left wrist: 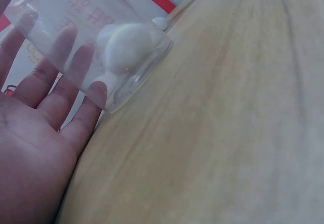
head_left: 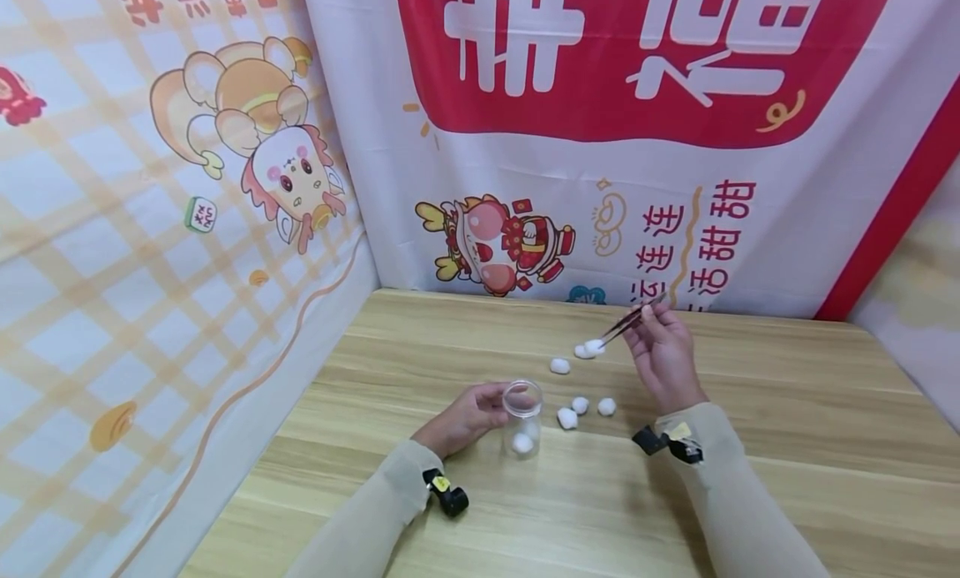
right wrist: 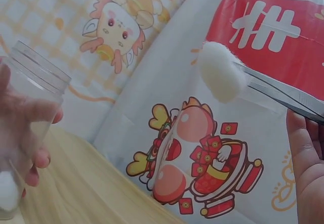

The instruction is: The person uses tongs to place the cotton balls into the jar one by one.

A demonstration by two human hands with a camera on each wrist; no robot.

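Note:
My left hand (head_left: 468, 415) grips a clear plastic jar (head_left: 522, 411) that stands upright and lidless on the table. White cotton balls (left wrist: 127, 49) lie at the bottom of the jar. In my right hand (head_left: 666, 357) is a pair of dark metal tweezers (head_left: 624, 322), pinched between thumb and fingers. Their tips clasp a cotton ball (right wrist: 221, 72), which the right wrist view shows in front of the backdrop. From the head view, this ball overlaps another cotton ball (head_left: 581, 352) lying on the table.
Several loose cotton balls (head_left: 567, 419) are scattered on the wood-grain table (head_left: 787, 411), right of and beyond the jar. Printed cloth walls (head_left: 390, 186) rise at the table's back and left edges. A small black camera is strapped on each sleeve cuff.

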